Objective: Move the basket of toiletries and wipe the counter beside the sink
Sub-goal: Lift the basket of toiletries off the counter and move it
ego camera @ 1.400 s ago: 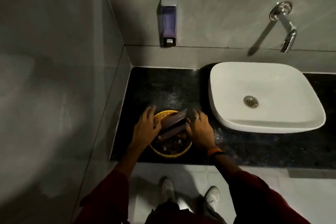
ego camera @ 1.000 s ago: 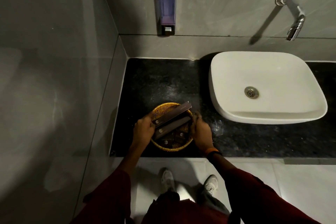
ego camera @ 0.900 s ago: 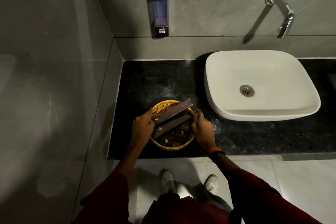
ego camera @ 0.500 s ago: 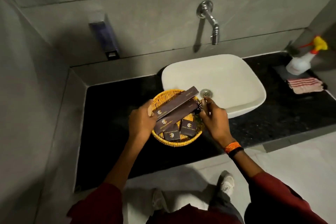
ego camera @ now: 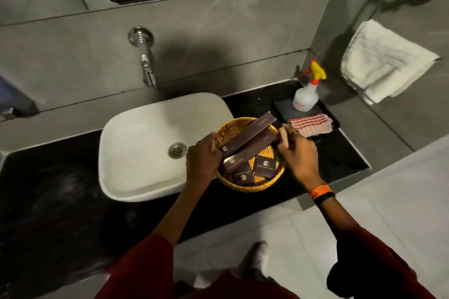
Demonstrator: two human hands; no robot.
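The round yellow wicker basket (ego camera: 250, 182) sits between both hands at the right edge of the white square ceramic basin (ego camera: 145, 148), over the black speckled stone counter (ego camera: 335, 153); whether it touches the counter I cannot tell. Two long dark brown cardboard boxes (ego camera: 250, 138) lie across it, their long axis running from near left up to far right, the far ends poking over the rim. Small brown square boxes (ego camera: 264, 165) lie flat in its near part. The left hand (ego camera: 202, 162) curls its fingers around the left rim; the right hand (ego camera: 298, 153) pinches the right rim. Far right on the counter stand a white spray bottle with yellow trigger (ego camera: 307, 94) and a red-and-white striped cloth (ego camera: 311, 125). Grey tiled walls carry a chrome tap (ego camera: 145, 60) and a white towel (ego camera: 381, 60).
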